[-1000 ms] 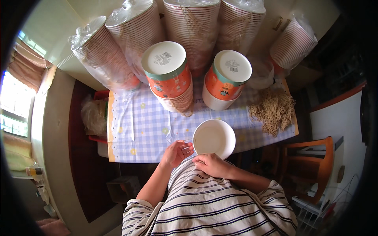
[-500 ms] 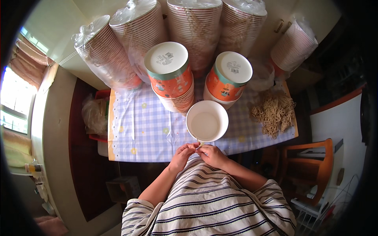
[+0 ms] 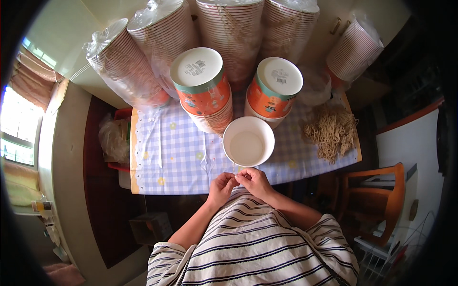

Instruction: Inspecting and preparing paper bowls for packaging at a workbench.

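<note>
Head view: both hands, left hand (image 3: 220,187) and right hand (image 3: 254,181), pinch what looks like a thin string (image 3: 234,168) at 6 o'clock below the light, crushable paper bowl (image 3: 248,141), best held by its rim.

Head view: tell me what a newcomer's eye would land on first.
The tall stacks of paper cups wrapped in plastic, fanned across the far side of the checked tablecloth. Next, the white bowl standing open at the near edge, with the left hand and right hand pinched together just below it. A pile of string lies right.
</note>
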A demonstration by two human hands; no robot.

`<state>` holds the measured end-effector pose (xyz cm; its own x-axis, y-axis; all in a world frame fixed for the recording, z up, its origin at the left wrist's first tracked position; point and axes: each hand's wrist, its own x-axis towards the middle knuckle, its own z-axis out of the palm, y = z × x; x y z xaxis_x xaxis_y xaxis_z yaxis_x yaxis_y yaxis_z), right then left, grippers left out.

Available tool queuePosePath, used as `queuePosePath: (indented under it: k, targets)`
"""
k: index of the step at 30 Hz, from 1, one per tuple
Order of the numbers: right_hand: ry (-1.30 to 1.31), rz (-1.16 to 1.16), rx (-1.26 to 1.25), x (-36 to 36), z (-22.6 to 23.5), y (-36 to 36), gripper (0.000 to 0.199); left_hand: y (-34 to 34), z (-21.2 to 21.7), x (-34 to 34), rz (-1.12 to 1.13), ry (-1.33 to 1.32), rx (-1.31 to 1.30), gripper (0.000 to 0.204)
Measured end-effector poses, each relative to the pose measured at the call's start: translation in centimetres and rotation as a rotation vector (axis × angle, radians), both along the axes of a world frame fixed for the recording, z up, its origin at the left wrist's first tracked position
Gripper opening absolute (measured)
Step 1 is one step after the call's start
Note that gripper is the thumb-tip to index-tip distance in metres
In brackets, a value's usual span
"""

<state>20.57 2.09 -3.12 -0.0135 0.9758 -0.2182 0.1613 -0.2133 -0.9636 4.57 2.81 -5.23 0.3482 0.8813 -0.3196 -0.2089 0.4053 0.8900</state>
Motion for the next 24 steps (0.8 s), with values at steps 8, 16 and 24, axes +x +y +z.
queuePosePath:
  k: [8,16,24]
  targets:
    - [-0.042,-0.02,0.079,-0.5,-0.4,-0.1,0.014,-0.4,0.7,0.0,-0.093,0.213,0.064,0.015]
    - [0.001,-0.036,0.046,-0.1,-1.9,-0.7,0.014,0.2,1.6,-0.1,0.009,0.521,0.435,0.033]
    - [0.033,0.063,-0.032,0.0,-1.7,-0.7,0.018,1.4,1.7,-0.2,-0.125,0.819,0.741,0.036]
